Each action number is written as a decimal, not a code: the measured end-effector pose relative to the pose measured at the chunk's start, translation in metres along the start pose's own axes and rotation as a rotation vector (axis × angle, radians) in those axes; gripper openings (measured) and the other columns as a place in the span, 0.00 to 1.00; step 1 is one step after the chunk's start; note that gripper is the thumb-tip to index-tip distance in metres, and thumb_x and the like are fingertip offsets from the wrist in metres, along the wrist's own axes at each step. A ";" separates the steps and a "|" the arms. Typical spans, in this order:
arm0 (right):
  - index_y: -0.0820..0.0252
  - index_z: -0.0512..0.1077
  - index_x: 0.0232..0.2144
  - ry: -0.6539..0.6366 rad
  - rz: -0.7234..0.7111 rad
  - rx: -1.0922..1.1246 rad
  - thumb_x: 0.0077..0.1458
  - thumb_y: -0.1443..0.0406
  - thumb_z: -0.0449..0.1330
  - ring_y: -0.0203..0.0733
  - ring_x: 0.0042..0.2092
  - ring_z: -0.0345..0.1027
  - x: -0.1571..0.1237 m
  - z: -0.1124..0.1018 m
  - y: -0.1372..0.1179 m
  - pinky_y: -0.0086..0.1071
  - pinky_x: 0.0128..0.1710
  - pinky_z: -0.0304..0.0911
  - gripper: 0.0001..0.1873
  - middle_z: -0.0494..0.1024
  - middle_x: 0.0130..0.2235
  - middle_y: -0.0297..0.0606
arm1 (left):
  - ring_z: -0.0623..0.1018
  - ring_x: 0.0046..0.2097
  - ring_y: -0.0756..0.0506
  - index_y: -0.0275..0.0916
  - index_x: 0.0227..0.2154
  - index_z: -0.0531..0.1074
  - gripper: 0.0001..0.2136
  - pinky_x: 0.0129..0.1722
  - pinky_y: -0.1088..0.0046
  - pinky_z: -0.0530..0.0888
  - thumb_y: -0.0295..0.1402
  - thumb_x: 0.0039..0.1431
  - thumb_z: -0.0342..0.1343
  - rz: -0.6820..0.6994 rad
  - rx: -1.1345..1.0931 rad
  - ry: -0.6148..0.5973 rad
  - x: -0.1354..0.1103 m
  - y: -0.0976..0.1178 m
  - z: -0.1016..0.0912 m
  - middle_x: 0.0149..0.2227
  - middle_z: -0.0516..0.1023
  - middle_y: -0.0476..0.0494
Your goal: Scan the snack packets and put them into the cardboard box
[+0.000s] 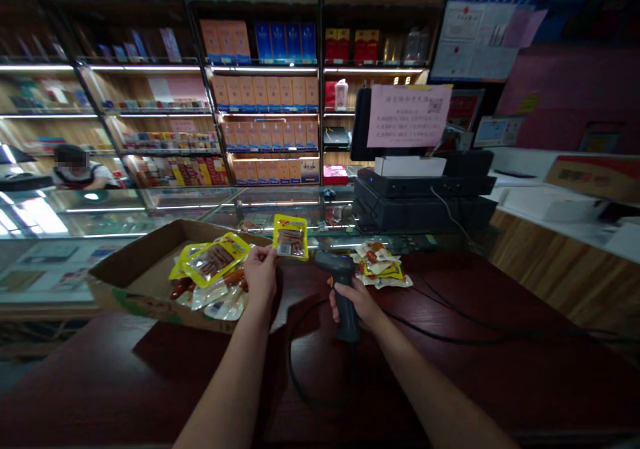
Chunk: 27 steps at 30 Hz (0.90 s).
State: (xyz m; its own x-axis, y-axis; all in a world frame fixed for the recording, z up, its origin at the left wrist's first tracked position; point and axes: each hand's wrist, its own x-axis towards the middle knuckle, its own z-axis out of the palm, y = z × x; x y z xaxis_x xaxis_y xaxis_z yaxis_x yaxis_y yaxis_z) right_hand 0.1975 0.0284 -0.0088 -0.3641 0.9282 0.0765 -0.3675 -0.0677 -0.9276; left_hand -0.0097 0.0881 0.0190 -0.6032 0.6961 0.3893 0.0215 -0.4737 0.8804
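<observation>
My left hand (262,274) pinches the lower left corner of a yellow-edged snack packet (291,237), which shows brown strips and a barcode label. In my right hand (354,300) is a dark barcode scanner (346,315), held by its handle, its head pointing left toward the packet. Left of my left hand stands an open cardboard box (145,302) with several snack packets (215,265) in it, some yellow-edged, others clear with reddish-brown food. A small pile of similar packets (383,265) lies on the table just beyond my right hand.
A black cable (300,375) loops across the dark red table (440,389). Behind it is a glass counter (240,202) with a monitor (363,125) bearing a pink notice. Shelves of boxed goods (265,92) line the wall. A person (83,169) is at the far left.
</observation>
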 end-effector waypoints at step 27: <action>0.63 0.67 0.35 0.015 -0.101 -0.040 0.43 0.56 0.63 0.35 0.17 0.67 0.006 0.039 0.005 0.26 0.17 0.61 0.19 0.73 0.20 0.31 | 0.63 0.57 0.41 0.38 0.34 0.69 0.07 0.57 0.60 0.58 0.31 0.53 0.51 0.567 0.563 0.224 0.004 0.066 -0.068 0.50 0.66 0.39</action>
State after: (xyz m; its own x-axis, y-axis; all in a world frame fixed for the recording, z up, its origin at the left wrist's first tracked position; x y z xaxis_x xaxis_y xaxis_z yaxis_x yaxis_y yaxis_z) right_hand 0.1598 0.0192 0.0014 -0.3144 0.9348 0.1650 -0.3672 0.0406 -0.9293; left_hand -0.0648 0.0228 0.0602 -0.5237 0.2808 0.8043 0.7304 -0.3379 0.5936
